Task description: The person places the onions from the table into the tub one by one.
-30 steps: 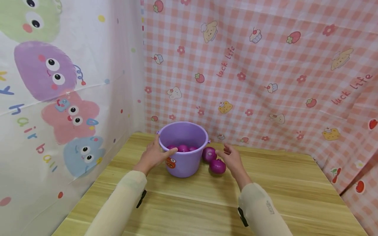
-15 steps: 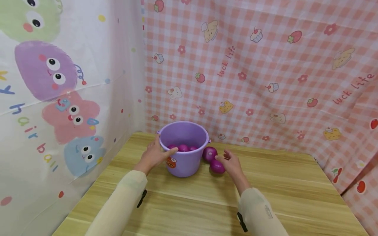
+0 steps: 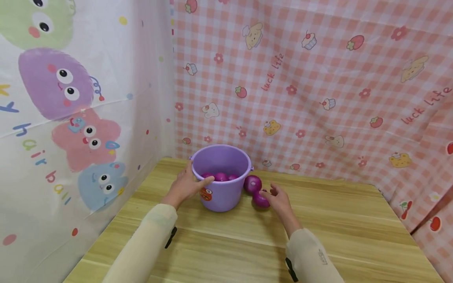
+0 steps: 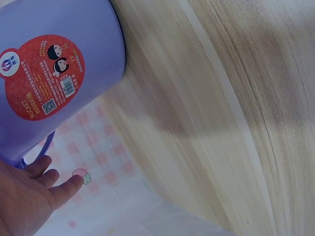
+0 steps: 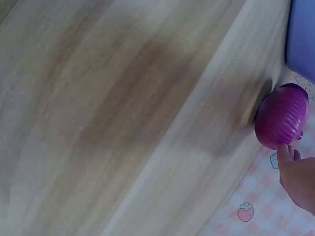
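Observation:
In the head view a purple bucket stands upright on the wooden table, with several red onions inside. My left hand rests on its near left side, thumb along the front rim. In the left wrist view, fingers of the left hand extend beside the bucket near its handle. Right of the bucket lie two more red onions, a farther one and a nearer one. My right hand touches the nearer onion, its fingers loosely bent; the right wrist view shows a fingertip against an onion.
The wooden table runs back to a pink checked cloth. A white cloth with cartoon figures hangs along the left edge.
My right hand has moved slightly down and closer onto the nearer onion. My left hand stays on the bucket, and the onions have hardly moved.

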Available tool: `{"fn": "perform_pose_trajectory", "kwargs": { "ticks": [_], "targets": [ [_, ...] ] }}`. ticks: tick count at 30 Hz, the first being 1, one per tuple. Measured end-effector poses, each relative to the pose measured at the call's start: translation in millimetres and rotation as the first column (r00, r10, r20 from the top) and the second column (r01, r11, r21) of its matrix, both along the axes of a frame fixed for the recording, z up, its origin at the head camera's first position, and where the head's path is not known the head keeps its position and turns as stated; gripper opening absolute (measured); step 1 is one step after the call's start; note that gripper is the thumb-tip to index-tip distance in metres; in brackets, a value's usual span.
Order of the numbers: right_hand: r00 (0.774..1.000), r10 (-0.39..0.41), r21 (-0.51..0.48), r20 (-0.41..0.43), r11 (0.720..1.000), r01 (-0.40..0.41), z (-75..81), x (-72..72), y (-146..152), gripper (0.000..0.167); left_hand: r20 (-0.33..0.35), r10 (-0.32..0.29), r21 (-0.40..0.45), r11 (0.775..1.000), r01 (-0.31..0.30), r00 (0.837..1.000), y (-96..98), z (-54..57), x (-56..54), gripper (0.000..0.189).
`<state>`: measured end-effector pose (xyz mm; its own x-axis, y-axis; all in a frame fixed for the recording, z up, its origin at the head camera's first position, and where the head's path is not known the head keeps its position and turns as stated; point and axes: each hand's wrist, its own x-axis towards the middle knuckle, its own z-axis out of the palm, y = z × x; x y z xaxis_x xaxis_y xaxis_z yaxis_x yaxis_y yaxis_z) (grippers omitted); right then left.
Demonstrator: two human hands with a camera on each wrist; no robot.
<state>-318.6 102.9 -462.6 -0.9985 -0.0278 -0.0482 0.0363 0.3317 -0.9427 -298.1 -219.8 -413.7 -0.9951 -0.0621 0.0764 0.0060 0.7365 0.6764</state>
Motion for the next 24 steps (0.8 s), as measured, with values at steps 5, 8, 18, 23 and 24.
{"fn": "perform_pose_trajectory", "kwargs": {
  "ticks": [5, 8, 18, 23, 24],
  "targets": [
    [1.0, -0.021, 0.01, -0.02, 1.0, 0.021, -4.6, 2.3, 2, 0.075, -0.002, 0.006, 0.0, 1.0, -0.006, 1.0, -0.4, -0.9, -1.2, 0.13],
    [1.0, -0.031, 0.02, 0.002, 0.999, 0.031, -7.6, 1.5, 4, 0.072, -0.007, 0.003, 0.003, 1.0, -0.003, 1.0, -0.3, -1.1, -1.2, 0.13],
    [0.999, -0.03, 0.004, 0.038, 1.0, 0.03, -13.5, -2.8, 9, 0.072, -0.008, -0.003, 0.03, 1.0, 0.003, 1.0, 1.8, 2.4, 2.8, 0.126],
    [0.999, -0.019, 0.015, 0.043, 1.0, 0.018, -16.7, -5.9, 11, 0.073, -0.007, 0.0, 0.04, 0.999, 0.0, 1.0, 1.9, 2.8, 2.8, 0.125],
    [0.999, -0.017, 0.016, 0.045, 1.0, 0.016, -17.5, -6.6, 11, 0.073, -0.005, 0.002, 0.039, 0.999, -0.002, 1.0, 1.9, 2.8, 2.7, 0.124]
  ]
}}
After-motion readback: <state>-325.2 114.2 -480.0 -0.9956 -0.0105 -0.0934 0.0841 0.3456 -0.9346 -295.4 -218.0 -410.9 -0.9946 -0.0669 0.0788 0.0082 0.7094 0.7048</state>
